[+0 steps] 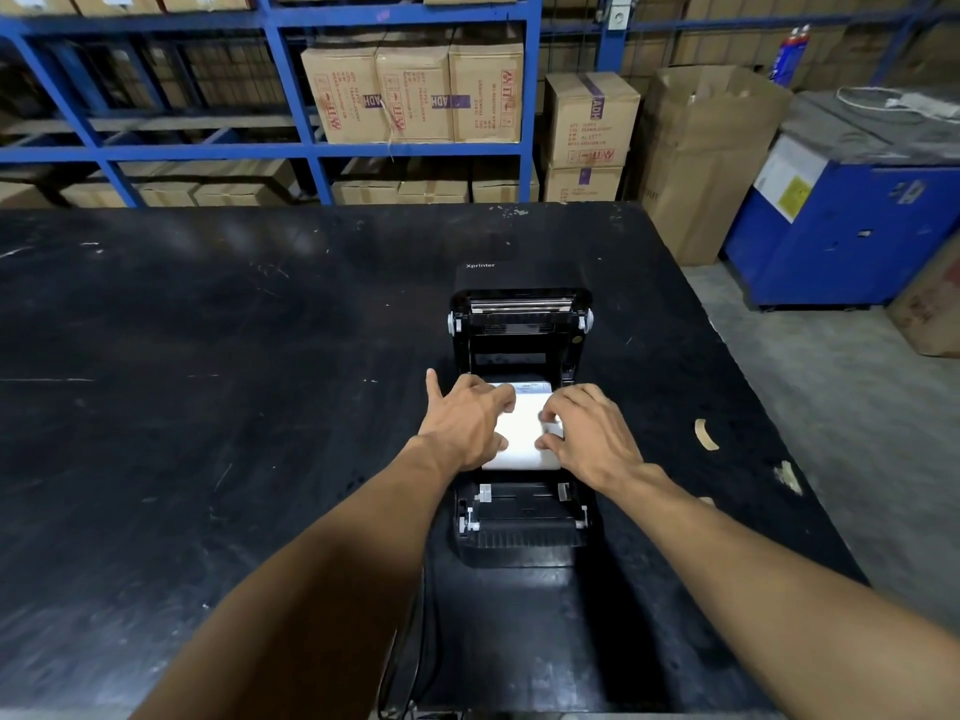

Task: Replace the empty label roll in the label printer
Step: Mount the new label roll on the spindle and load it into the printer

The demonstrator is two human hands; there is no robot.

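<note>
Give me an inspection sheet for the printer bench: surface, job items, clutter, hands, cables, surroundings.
Surface: black table, scuffed and scratched.
Job's things: label printer with lid swung open; white label roll sits in the bay.
Clutter: torn tape scraps on the table to the right of the printer.
Hands: left hand and right hand both rest on the roll, one at each end; grip cannot be told.
Cables: dark cable runs off the near table edge below the printer.
Surroundings: blue rack stacked with cartons behind; open carton and blue machine at right.
</note>
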